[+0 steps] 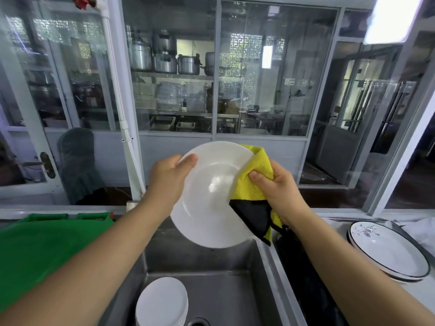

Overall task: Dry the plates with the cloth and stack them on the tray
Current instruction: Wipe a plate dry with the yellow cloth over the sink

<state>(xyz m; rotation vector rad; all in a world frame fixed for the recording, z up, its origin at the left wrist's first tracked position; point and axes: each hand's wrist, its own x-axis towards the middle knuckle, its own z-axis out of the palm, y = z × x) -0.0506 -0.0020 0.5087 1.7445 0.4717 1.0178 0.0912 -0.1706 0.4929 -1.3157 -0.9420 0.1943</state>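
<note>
The left hand (168,176) is gripping the plate (211,198) by its rim — thumb on top. The right hand (277,184) is pinching the cloth (255,175) against the plate's right edge.

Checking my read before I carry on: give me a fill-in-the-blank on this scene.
1. The left hand holds the round white plate above the steel ____.
2. The right hand presses a yellow-and-____ cloth on it.
3. The ____ plastic tray lies left.
Missing: sink; black; green
</note>
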